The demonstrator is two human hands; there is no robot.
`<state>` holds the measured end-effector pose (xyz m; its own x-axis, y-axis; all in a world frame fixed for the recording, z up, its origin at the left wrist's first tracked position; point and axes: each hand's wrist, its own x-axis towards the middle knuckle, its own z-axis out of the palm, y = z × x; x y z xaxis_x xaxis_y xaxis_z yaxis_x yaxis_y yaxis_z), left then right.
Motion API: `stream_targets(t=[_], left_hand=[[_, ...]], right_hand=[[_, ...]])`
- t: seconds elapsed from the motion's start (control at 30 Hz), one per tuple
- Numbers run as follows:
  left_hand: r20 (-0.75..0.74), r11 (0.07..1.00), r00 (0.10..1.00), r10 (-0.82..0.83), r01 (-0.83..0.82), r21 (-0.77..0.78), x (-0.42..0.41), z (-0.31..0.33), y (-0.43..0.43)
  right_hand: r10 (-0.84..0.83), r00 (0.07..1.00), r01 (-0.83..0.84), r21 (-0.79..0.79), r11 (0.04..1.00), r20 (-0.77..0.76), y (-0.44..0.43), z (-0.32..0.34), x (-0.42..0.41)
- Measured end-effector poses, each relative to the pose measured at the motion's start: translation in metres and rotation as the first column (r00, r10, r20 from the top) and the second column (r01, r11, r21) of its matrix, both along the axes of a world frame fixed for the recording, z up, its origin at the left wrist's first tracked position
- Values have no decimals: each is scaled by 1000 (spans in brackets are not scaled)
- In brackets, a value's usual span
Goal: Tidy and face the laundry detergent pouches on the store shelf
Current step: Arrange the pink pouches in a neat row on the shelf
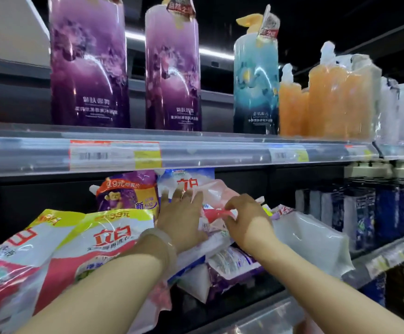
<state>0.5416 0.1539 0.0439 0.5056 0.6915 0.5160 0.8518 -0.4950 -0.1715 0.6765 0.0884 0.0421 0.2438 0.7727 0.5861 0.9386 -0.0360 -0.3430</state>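
Detergent pouches lie jumbled on the middle shelf. A pink and white pouch (pixel 216 196) sits on top of the heap in the centre. My left hand (pixel 180 216) lies flat with spread fingers against its left side. My right hand (pixel 245 216) pinches its crumpled top edge from the right. Behind stand a blue and white pouch (pixel 187 180) and a purple pouch (pixel 128 191). Two yellow-topped red and white pouches (pixel 109 237) lean at the left. A purple pouch (pixel 232 263) lies flat under the heap. A white pouch (pixel 309 239) shows its back at the right.
The upper shelf's clear price rail (pixel 196 150) hangs just above my hands. On it stand tall purple bottles (pixel 88 68), a blue bottle (pixel 256 85) and orange refill packs (pixel 329 100). Dark blue bottles (pixel 377 208) fill the middle shelf to the right.
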Motion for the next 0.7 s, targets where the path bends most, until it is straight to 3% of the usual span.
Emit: stream_targets(t=[0.1,0.23,0.4,0.57,0.7], left_hand=[[32,998,999,17,-15,-54,2,1,7],[8,1000,1000,-2,2,26,-4,-1,11],[106,1000,994,-18,19,-15,-25,8,18],[28,999,998,-51,51,-6,-39,13,14],[-18,966,993,-117,109,-234,-49,12,7]], right_hand=[[-41,996,40,-12,999,-81,6,2,16],[-19,960,10,-34,999,-281,16,3,31],[-9,954,-18,-89,996,-301,29,6,37],[-9,944,-6,-45,999,-330,35,9,50],[-12,936,-2,-37,999,-353,46,8,57]])
